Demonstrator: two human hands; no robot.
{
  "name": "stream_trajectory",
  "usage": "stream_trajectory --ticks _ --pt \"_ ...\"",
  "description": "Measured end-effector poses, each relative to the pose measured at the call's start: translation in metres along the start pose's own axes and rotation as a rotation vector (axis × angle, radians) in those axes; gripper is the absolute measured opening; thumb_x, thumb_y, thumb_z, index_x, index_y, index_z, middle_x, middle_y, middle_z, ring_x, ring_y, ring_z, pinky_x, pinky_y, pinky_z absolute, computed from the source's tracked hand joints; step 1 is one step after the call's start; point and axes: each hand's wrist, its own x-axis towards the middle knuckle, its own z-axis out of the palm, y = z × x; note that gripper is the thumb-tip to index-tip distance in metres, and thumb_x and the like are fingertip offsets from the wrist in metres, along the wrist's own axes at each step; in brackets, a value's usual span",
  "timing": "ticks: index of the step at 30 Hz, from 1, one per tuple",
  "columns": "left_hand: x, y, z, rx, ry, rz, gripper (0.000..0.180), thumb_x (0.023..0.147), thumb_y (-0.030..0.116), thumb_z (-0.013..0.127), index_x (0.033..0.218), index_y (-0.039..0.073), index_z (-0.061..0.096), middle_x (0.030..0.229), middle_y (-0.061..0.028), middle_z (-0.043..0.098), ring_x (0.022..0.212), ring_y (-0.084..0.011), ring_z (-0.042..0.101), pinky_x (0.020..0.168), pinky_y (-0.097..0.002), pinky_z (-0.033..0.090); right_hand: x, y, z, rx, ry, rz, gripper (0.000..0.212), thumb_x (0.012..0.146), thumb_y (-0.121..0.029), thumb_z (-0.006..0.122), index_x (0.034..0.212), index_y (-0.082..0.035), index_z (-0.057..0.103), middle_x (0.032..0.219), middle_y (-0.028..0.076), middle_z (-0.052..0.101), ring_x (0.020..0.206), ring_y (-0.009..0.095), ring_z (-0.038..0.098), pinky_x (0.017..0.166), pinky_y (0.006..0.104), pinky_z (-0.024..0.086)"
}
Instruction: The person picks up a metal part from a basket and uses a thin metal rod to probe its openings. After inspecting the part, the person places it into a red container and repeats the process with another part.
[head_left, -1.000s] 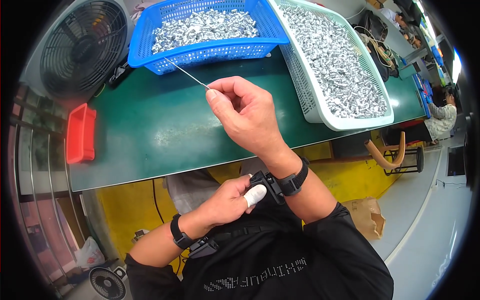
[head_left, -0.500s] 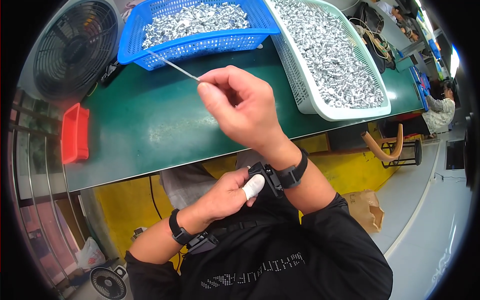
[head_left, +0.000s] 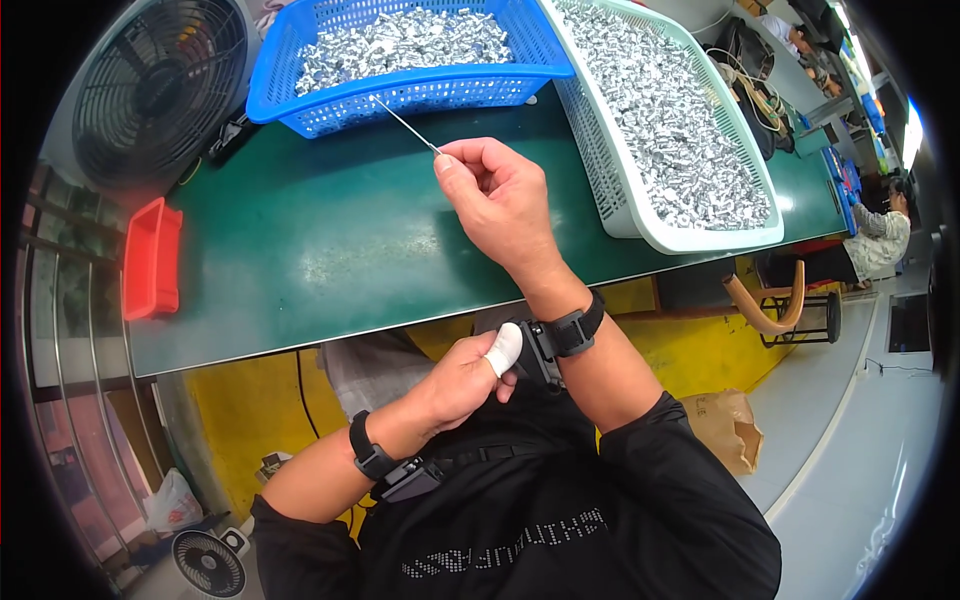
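Note:
My right hand [head_left: 500, 200] is raised over the green table, pinching a thin, straight metal rod [head_left: 408, 126] between thumb and forefinger. The rod points up and left, its far tip in front of the blue basket [head_left: 420, 78]. Small silvery metal parts [head_left: 410, 42] fill that basket. Below the table's edge, my left hand [head_left: 460, 385] is closed at the black device [head_left: 538, 355] strapped to my right wrist. A white cover [head_left: 505, 348] wraps its thumb, which presses against the device's side; the other fingers are partly hidden. Another black device [head_left: 408, 480] sits on my left wrist.
A pale green basket [head_left: 655, 240] heaped with similar metal parts stands at the right of the green table [head_left: 350, 260]. A red tray [head_left: 152, 262] sits at the left edge, a large fan [head_left: 160, 90] behind it. Farther right are a wooden-armed chair [head_left: 770, 310] and a seated person [head_left: 880, 235].
My right hand has shifted a little to the right with the rod, whose tip has also moved right. My left hand stays by the wrist device. The view has shifted slightly.

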Motion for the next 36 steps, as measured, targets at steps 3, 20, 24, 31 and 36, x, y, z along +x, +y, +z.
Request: stream_trajectory --ticks 3,20,24,31,36 --pt "0.002 0.001 -0.004 -0.012 -0.033 0.003 0.044 0.103 0.044 0.042 0.103 0.004 0.059 0.084 -0.0026 0.057 0.072 -0.0107 0.051 0.067 -0.0263 0.046 0.001 -0.001 0.001 -0.080 0.017 -0.103 0.013 0.091 -0.009 0.067 0.098 0.002 0.067 0.075 -0.003 0.062 0.064 0.001 0.053 0.055 0.0167 0.042" --pt "0.011 0.001 0.016 0.305 0.058 0.390 0.032 0.092 0.029 0.067 0.103 0.001 0.059 0.085 0.0001 0.059 0.068 -0.0115 0.049 0.065 -0.0263 0.044 0.003 -0.009 0.003 -0.220 0.039 -0.272 0.010 0.091 -0.005 0.066 0.099 0.001 0.067 0.075 -0.004 0.061 0.063 0.000 0.051 0.054 0.0167 0.041" --pt "0.008 0.001 0.011 0.438 0.125 0.330 0.036 0.085 0.030 0.073 0.100 0.000 0.060 0.080 -0.0022 0.060 0.066 -0.0124 0.049 0.063 -0.0280 0.044 -0.002 -0.021 0.003 -0.169 0.033 -0.282 0.009 0.091 -0.002 0.066 0.099 0.002 0.066 0.076 -0.004 0.060 0.063 0.000 0.050 0.053 0.0166 0.039" --pt "0.004 0.003 0.013 0.454 0.107 0.436 0.041 0.080 0.030 0.077 0.102 0.000 0.060 0.082 -0.0070 0.065 0.069 -0.0155 0.058 0.064 -0.0325 0.048 -0.011 -0.048 0.006 -0.103 0.016 -0.381 0.009 0.090 0.002 0.064 0.098 0.003 0.066 0.076 -0.004 0.055 0.062 0.000 0.047 0.050 0.0170 0.035" --pt "0.001 0.011 0.017 0.460 0.072 0.395 0.042 0.080 0.028 0.076 0.106 -0.001 0.060 0.087 -0.0081 0.067 0.075 -0.0162 0.063 0.069 -0.0330 0.050 -0.015 -0.057 0.004 -0.211 0.016 -0.431 0.010 0.088 0.003 0.065 0.098 0.003 0.066 0.075 -0.002 0.054 0.061 0.000 0.047 0.049 0.0171 0.034"
